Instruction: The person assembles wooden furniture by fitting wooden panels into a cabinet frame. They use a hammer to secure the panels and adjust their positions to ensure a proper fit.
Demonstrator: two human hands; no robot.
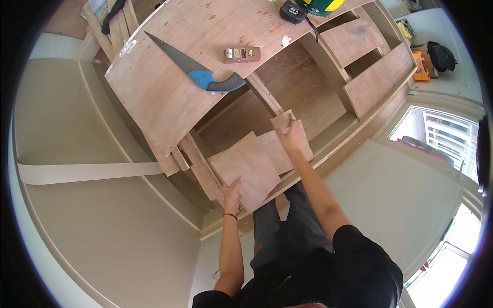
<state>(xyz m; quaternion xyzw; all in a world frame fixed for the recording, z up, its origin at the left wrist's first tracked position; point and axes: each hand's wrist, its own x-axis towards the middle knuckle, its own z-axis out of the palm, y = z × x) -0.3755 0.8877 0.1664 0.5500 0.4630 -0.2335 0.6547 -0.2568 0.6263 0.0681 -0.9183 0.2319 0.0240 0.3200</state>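
My left hand (232,196) grips the near left edge of a thin plywood panel (248,167), its thumb on top. That panel lies tilted over the open wooden frame in front of me. Farther right, my right hand (290,135) is closed on a narrow wooden board (282,119), with its fingers slightly blurred and partly hidden. Between the two hands, another plywood piece (273,146) shows partly under the first panel.
A large plywood sheet (169,118) covers the far left of the frame. On it lie a handsaw (187,64), a small wooden hand plane (241,55) and a black tape measure (292,11). Cut boards (377,77) rest at the right. A pale strip (92,173) extends left.
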